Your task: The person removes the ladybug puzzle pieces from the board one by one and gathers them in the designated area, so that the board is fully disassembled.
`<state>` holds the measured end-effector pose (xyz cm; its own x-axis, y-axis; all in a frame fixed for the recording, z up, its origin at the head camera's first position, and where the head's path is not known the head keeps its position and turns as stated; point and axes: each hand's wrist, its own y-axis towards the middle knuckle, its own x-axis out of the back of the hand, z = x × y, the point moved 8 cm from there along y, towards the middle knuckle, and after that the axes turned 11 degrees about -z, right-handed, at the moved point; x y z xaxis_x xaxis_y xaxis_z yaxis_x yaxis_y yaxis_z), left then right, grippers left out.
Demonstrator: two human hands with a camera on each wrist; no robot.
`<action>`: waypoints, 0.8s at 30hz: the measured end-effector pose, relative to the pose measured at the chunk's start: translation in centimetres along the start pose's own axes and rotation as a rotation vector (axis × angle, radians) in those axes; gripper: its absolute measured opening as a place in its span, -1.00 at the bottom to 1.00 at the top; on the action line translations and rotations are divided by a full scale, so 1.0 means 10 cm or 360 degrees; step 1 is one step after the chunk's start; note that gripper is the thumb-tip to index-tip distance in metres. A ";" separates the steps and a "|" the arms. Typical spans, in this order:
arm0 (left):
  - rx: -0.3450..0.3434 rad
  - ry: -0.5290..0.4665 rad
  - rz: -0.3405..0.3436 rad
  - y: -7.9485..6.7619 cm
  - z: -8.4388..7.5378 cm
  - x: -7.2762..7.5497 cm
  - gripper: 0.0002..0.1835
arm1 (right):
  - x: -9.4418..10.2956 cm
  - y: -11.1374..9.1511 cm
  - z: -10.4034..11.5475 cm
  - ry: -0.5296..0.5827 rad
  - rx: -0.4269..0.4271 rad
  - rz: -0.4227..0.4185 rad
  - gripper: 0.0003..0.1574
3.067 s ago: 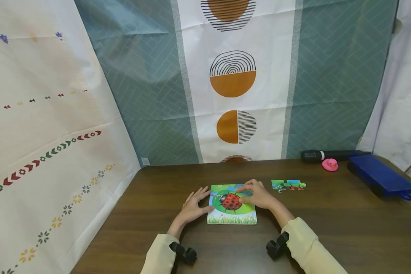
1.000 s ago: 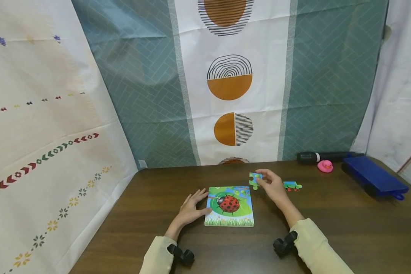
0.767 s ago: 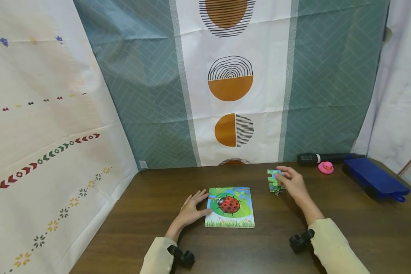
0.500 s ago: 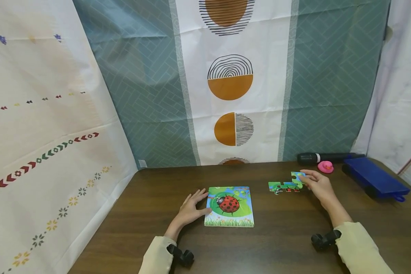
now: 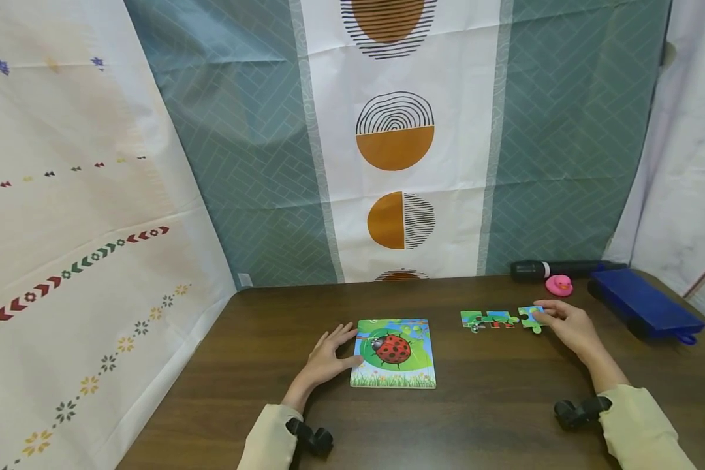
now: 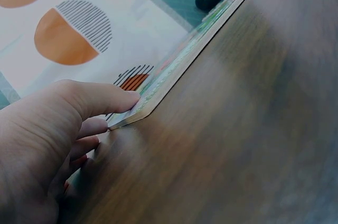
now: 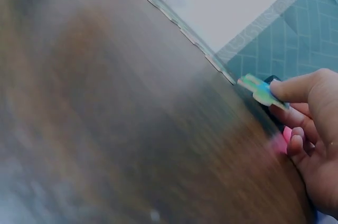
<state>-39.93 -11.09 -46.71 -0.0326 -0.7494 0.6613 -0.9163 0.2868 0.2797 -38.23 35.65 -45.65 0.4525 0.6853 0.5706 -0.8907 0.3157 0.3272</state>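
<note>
A square ladybug puzzle (image 5: 399, 375) lies on the brown table. My left hand (image 5: 324, 359) is spread at its left edge, the thumb (image 6: 113, 100) resting on the puzzle's corner in the left wrist view and the other fingers beside it. Off to the right, my right hand (image 5: 572, 331) pinches a blue and green puzzle piece (image 5: 529, 316) between thumb and fingers; in the right wrist view this puzzle piece (image 7: 257, 91) is tilted. Just left of it lie two other puzzle pieces, a green one (image 5: 471, 317) and one with red marks (image 5: 498, 318), side by side.
A pink rubber duck (image 5: 559, 285) sits at the back right, in front of a black cylinder with a white band (image 5: 527, 269). A blue flat-topped object (image 5: 646, 303) lies near the right edge. Patterned curtains hang behind and to the left of the table (image 5: 270, 339).
My right hand has left the ladybug puzzle and carried a puzzle piece rightward, past the two lying pieces, then lowered it beside them. The left hand has stayed at the puzzle's edge.
</note>
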 end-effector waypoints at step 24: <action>0.0011 -0.0001 0.0018 -0.01 -0.01 0.01 -0.30 | -0.09 0.05 0.04 -0.0360 0.0207 0.0123 -0.46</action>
<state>-39.78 -11.11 -46.58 -0.0431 -0.7465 0.6640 -0.9186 0.2909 0.2675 -39.05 34.90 -45.75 0.3945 0.5354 0.7468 -0.9165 0.1710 0.3616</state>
